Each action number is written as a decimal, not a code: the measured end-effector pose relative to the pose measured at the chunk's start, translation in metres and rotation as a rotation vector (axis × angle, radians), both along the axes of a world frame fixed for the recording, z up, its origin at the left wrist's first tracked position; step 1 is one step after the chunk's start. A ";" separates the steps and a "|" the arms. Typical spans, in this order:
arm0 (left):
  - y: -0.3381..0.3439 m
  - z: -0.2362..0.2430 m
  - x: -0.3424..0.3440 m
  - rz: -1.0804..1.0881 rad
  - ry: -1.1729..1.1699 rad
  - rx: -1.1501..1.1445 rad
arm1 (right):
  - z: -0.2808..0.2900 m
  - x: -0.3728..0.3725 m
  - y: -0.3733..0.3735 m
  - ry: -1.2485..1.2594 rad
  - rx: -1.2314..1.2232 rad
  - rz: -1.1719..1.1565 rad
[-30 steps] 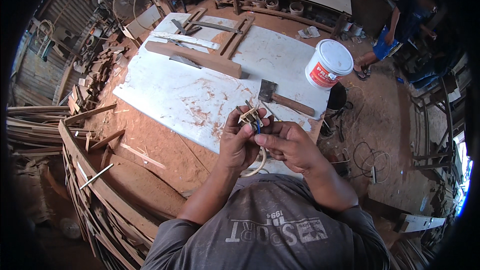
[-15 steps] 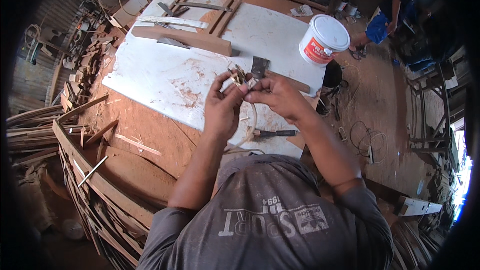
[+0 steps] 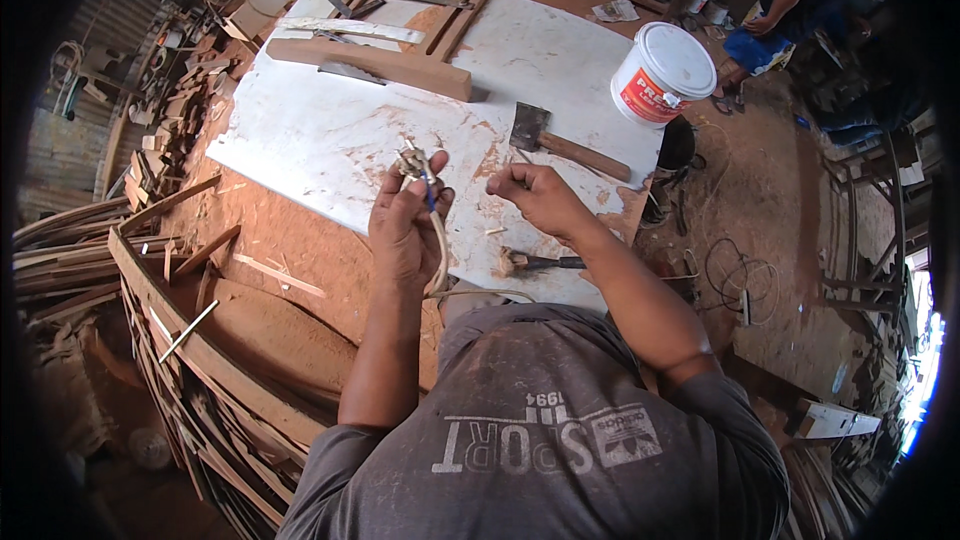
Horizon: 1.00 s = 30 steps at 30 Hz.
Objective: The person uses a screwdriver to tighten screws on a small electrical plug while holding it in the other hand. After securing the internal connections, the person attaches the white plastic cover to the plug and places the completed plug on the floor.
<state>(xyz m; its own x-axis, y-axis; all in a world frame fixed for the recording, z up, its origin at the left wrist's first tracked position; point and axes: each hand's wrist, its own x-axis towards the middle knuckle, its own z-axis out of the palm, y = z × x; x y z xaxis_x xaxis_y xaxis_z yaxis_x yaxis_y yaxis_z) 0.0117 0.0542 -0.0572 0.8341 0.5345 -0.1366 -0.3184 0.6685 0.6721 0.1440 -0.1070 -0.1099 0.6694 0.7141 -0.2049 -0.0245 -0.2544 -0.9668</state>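
My left hand (image 3: 400,230) is closed on the end of an electric cord (image 3: 441,245). Small metal pieces and a bit of blue wire stick out between its thumb and fingers; their exact form is too small to tell. The beige cord hangs down past my wrist toward my body. My right hand (image 3: 548,205) is apart from it, over the table, its fingertips pinched together; whatever they hold, if anything, is hidden. Just beyond that hand lies a hatchet (image 3: 585,154) with a wooden handle. Nearer me, a tool with a black handle (image 3: 545,262) rests on the white tabletop (image 3: 330,155).
A white lidded bucket (image 3: 665,80) stands at the table's right corner. At the far left lie a wooden frame (image 3: 455,25), a thick beam (image 3: 370,65) and a saw blade (image 3: 350,73). Wood strips (image 3: 200,360) pile up on the left. Another person (image 3: 780,20) is at the far right.
My hands were together at the metal pieces and have parted. The left moved left with the cord; the right now hovers alone, leaving the hatchet in full view.
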 end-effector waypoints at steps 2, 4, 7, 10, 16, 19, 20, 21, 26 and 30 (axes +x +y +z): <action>0.008 -0.001 -0.002 0.021 -0.029 -0.008 | -0.046 0.009 -0.001 -0.117 -0.139 0.000; 0.018 -0.009 -0.005 0.009 -0.069 -0.054 | -0.085 0.013 0.003 -0.140 -0.282 0.042; 0.020 -0.013 -0.013 0.006 -0.071 -0.082 | -0.111 0.005 0.015 -0.235 -0.248 0.073; 0.012 -0.005 -0.018 0.015 -0.042 -0.102 | -0.131 -0.001 0.027 -0.403 -0.209 0.104; 0.008 0.000 -0.023 -0.004 -0.035 -0.133 | -0.145 -0.003 0.038 -0.681 -0.153 0.165; 0.004 0.004 -0.022 -0.041 -0.026 -0.103 | -0.147 -0.004 0.032 -0.776 -0.140 0.164; 0.002 0.007 -0.022 -0.040 -0.006 -0.061 | -0.148 -0.004 0.027 -0.790 -0.139 0.165; 0.000 0.009 -0.021 -0.039 0.015 -0.020 | -0.150 -0.004 0.023 -0.805 -0.140 0.164; -0.014 0.017 -0.012 -0.004 0.065 0.069 | -0.157 0.004 0.007 -0.872 -0.121 0.156; -0.025 0.019 -0.008 0.005 0.032 0.107 | -0.157 0.003 -0.005 -0.758 -0.176 0.079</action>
